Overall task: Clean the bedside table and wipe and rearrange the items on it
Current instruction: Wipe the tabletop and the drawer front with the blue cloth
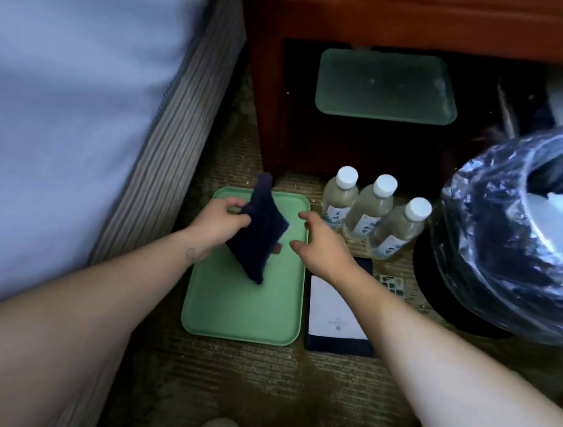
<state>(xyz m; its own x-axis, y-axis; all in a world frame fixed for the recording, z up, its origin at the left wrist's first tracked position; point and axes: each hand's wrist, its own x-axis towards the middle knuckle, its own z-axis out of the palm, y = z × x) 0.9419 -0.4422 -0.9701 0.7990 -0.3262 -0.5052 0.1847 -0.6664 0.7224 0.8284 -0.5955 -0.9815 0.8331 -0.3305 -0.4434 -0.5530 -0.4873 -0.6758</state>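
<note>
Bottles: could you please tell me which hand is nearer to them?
Right. The right hand hovers at the right edge of the tray, just left of the bottles; the left hand holds the cloth over the tray's left side, farther from them.

Bed (61,89): far left, along the whole left side.
Bedside table (429,17): at the back, right of the bed.
Shelf tray (387,85): inside the table's lower opening.
Floor tray (240,309): on the carpet (257,383), in front of the table's left corner.
Cloth (261,232): above the floor tray's far half, pinched by the left hand (219,222).
Right hand (321,248): over the floor tray's right rim, just right of the cloth, apart from it.
Bottles (368,208): three upright in a slanting row, right of the floor tray's far end, in front of the table.
Booklet (336,308): flat on the carpet, just right of the floor tray, nearer than the bottles.
Remote (391,286): right of the booklet, mostly hidden.
Bin (518,236): far right, beyond the bottles and booklet.
</note>
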